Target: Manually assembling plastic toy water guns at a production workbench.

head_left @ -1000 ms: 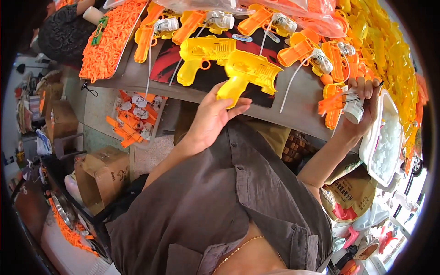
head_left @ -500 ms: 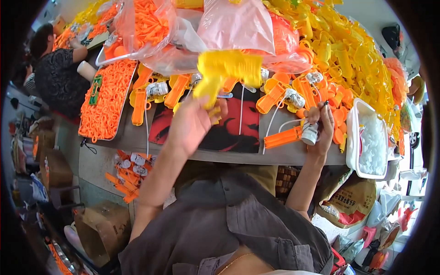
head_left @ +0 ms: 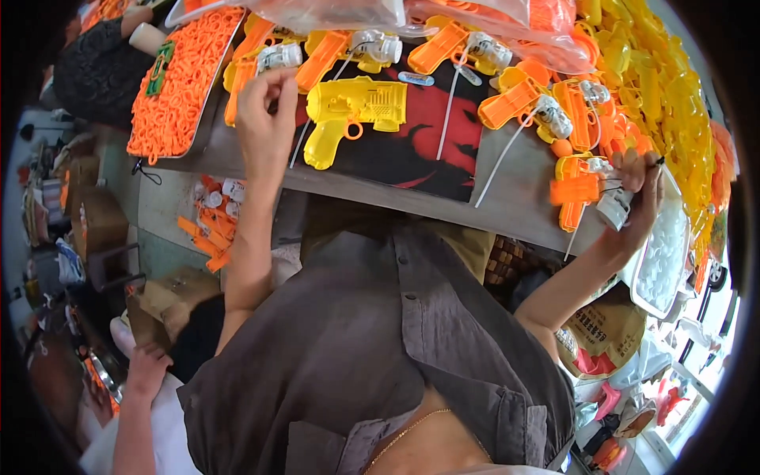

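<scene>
Yellow toy-gun shell (head_left: 358,103) flat on mat (head_left: 447,134), grip lower left, orange trigger ring (head_left: 355,136). Orange part (head_left: 576,189) with white cylinder (head_left: 613,209) in right hand (head_left: 638,180).

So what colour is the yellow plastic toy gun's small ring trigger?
Orange; the ring trigger shows best in the head view.

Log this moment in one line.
left hand: left of yellow toy gun | right hand: holding orange-and-white assembly | yellow toy gun: on mat
</scene>
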A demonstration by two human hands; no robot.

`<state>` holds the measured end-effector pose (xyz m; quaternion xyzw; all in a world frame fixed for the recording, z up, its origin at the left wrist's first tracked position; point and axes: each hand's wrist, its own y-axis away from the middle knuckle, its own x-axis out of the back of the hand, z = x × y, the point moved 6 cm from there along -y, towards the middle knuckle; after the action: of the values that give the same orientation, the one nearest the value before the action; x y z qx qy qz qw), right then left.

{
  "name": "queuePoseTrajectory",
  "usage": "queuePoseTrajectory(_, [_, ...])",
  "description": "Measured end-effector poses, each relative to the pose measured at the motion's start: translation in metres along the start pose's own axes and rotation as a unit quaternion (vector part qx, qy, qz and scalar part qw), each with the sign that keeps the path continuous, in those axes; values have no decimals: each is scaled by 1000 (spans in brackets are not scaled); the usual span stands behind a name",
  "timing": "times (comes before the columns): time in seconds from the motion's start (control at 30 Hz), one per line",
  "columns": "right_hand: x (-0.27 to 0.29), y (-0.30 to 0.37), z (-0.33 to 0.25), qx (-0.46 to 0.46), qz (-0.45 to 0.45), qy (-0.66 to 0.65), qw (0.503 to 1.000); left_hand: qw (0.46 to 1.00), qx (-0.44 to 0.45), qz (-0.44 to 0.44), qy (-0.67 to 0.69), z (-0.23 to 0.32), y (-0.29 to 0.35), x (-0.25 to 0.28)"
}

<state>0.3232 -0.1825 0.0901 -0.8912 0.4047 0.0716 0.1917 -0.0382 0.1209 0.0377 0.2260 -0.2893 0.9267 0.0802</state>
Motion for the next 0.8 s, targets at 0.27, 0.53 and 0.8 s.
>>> queuePoseTrajectory(0.27, [-201, 30, 122, 85, -415, 411, 807, 957, -64, -2, -283, -9, 43, -33])
queuePoseTrajectory(0.53, [-215, 45, 146, -14, -398, 451, 798, 920, 199, -37, 335, -13, 65, -56])
queuePoseTrajectory(0.8, [-211, 41, 145, -60, -398, 427, 809, 966, 92, -99, 221, 3, 59, -58])
